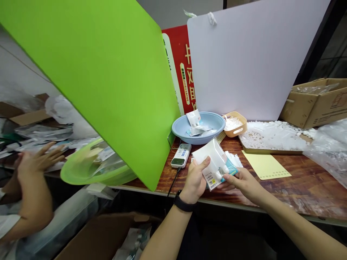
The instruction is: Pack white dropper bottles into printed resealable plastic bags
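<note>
Left hand [194, 182] and right hand [244, 183] clench a white plastic packet [213, 159] just over the wood-grain desk's [306, 187] front edge.

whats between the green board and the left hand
In the head view, a white electronic unit with a small screen lies on the wood-grain table between the green board and the left hand, its black cable trailing toward the table edge.

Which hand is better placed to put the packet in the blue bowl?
The left hand: it grips the packet, just below the bowl; the right hand sits farther away.
</note>
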The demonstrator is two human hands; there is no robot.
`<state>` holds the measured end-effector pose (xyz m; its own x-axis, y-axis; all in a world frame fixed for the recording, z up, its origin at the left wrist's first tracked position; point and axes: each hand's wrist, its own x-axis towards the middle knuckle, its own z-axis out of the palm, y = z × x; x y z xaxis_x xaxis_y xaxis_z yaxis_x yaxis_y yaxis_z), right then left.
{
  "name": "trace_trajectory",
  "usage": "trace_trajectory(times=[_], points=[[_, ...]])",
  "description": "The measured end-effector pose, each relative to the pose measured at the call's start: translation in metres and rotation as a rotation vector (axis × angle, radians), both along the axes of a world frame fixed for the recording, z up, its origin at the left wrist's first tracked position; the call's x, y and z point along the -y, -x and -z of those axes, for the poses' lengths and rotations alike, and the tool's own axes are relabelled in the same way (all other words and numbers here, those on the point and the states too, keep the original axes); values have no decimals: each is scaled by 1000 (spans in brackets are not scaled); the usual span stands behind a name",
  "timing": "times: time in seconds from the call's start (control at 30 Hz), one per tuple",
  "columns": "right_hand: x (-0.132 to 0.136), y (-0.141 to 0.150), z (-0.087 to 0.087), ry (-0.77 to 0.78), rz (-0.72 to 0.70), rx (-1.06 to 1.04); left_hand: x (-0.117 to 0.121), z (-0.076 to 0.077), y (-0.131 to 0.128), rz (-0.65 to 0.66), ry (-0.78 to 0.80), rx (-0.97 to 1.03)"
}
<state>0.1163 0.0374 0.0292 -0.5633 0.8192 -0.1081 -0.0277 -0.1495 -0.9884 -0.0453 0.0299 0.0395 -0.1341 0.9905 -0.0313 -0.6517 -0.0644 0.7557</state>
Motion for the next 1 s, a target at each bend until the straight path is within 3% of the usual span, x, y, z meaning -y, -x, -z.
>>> trace_trajectory(times=[0.2,0.3,0.5,0.63,0.73,0.9,1.0], points=[[3,14,3,-12,22,-43,-3,-2,7,-84,-2,-14],[-5,20,-6,-71,43,-6,-4,-4,12,-108,-15,-34],[-70,54,-55,-207,183,83,-2,-6,16,-306,101,-126],[-107,66,-58,-180,162,314,1,0,15,-263,21,-294],[-118,37,-44,-246,300,552,4,6,14,-219,-35,-427],[-144,-65,-34,-312,724,1046,11,12,10,-258,-122,-558],[-166,-109,-29,-254,829,1293,13,13,8,-263,-119,-584]])
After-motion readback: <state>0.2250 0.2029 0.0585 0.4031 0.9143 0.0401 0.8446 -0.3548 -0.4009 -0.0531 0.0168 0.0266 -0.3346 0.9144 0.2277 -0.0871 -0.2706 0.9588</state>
